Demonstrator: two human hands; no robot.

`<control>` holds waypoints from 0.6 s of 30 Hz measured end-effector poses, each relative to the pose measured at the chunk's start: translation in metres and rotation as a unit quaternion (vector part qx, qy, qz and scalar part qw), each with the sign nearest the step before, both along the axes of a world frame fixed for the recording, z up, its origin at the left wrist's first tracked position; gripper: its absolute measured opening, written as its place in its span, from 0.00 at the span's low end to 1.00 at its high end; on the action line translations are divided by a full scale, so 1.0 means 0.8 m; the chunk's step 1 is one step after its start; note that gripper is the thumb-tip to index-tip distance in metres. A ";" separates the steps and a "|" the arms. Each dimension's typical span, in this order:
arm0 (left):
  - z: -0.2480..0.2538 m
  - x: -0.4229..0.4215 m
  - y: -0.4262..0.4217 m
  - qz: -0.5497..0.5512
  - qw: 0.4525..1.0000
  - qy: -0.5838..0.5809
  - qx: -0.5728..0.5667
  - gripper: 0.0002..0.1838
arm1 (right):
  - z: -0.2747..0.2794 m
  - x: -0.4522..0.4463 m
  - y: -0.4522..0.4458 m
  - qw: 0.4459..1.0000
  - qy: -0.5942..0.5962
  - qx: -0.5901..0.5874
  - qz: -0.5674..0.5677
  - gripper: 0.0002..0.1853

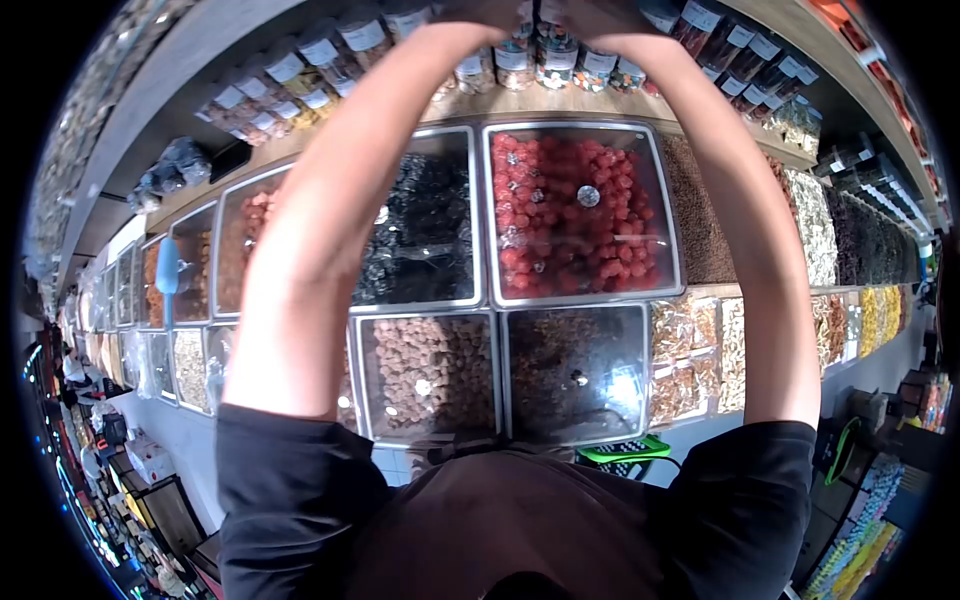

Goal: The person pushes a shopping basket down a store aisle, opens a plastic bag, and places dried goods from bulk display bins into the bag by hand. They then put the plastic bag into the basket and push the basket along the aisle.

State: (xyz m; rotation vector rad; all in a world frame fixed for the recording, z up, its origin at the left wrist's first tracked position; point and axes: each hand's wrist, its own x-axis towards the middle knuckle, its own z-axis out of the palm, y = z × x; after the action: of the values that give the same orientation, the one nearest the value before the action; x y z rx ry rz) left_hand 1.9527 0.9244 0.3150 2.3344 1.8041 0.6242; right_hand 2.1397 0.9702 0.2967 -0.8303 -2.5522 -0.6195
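Both my arms stretch forward over the bins to a shelf of jars. My left hand (484, 14) is at the top edge of the view, in shadow, beside the clear labelled jars (515, 65). Close to it on the right is my right hand (606, 18), also dark and partly cut off, by a jar with multicoloured contents (555, 62). The fingers of both hands are hidden, so I cannot see whether they grip a jar. Below the shelf lie a lidded bin of red fruit (580, 215) and a lidded bin of dark fruit (430, 220).
Nearer me are a bin of light-brown pieces (430, 365) and a dark bin with a glossy lid (575, 365). More jars (290, 75) line the shelf to both sides. A crumpled plastic bag (175, 170) sits at left. A green-rimmed basket (625, 452) is by my body.
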 end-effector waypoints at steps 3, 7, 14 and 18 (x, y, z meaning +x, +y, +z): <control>-0.023 -0.007 -0.076 0.001 0.997 0.033 0.064 0.28 | -0.023 0.030 -0.087 0.969 0.186 -0.158 0.028 0.34; -0.096 -0.023 -0.293 -0.017 0.973 -0.147 0.175 0.21 | -0.059 0.134 -0.282 0.927 0.349 -0.132 -0.049 0.25; -0.248 -0.007 -0.616 0.119 0.949 -0.287 -0.052 0.06 | -0.266 0.344 -0.615 0.635 0.638 -0.150 -0.408 0.12; -0.317 0.000 -0.703 0.150 0.891 -0.393 -0.168 0.07 | -0.322 0.355 -0.744 0.590 0.465 -0.186 -0.633 0.24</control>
State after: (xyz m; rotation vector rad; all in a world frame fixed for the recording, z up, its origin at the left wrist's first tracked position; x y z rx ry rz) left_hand 1.9525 0.3618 0.0614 1.2891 1.6729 1.0100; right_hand 2.4238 0.3749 0.0387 -2.3122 -0.7821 0.1427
